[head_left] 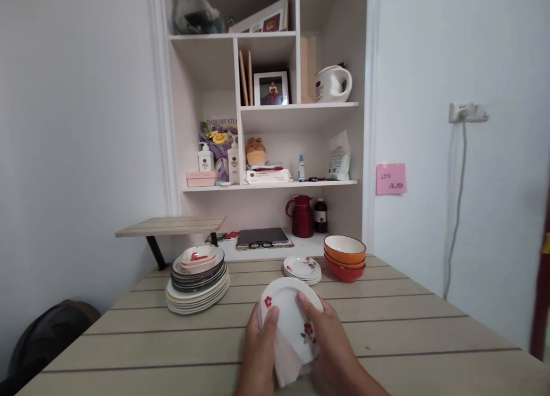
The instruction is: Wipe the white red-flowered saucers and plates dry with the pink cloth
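A small white plate with red flowers is held up over the near part of the table, tilted toward me. My left hand grips its left edge, thumb on the face. On the right side my right hand is closed round the rim, its thumb also lying on the face. A pale cloth hangs across the plate's lower left, between the plate and my left hand; part of it is hidden behind the plate. Just beyond, a short stack of matching flowered plates lies on the table.
Stacked plates topped by small dishes stand at the left, near a raised wooden shelf. Orange and red bowls are nested at the right. Behind the slatted table are a dark laptop, glasses, a red jug and a dark bottle.
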A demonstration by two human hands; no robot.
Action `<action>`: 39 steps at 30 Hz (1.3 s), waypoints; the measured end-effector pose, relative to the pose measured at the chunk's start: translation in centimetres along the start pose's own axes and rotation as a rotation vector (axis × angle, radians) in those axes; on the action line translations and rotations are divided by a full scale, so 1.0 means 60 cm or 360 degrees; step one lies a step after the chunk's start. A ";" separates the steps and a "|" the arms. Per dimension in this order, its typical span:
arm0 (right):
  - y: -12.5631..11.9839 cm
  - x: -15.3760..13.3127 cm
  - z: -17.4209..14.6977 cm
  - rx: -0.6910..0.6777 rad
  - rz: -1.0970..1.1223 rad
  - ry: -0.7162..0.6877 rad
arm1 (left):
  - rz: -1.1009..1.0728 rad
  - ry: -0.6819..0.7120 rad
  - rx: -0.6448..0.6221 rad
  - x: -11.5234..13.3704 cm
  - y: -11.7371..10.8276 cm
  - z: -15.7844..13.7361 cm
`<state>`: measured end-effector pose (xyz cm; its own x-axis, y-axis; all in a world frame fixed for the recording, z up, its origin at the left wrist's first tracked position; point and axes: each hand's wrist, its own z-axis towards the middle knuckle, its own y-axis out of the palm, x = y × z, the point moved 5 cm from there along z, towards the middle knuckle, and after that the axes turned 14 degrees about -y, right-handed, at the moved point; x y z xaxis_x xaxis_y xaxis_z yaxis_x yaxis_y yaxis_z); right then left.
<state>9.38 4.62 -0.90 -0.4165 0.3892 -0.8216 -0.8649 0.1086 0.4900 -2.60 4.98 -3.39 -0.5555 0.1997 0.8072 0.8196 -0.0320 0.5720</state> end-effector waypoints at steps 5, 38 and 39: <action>0.008 0.011 -0.002 0.0066 0.0337 0.0077 | -0.0094 -0.0062 0.0041 -0.011 -0.004 0.009; 0.029 -0.030 -0.001 -0.0195 -0.0018 -0.0315 | 0.0302 0.0187 0.0059 0.031 -0.019 0.012; 0.027 -0.024 0.000 -0.0098 0.0085 -0.0256 | 0.0237 0.0142 0.0077 0.018 -0.019 0.019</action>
<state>8.57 4.23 1.08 -0.4166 0.5347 -0.7352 -0.8604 0.0293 0.5088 -3.99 6.32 -3.35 -0.4359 0.1088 0.8934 0.8984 -0.0070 0.4392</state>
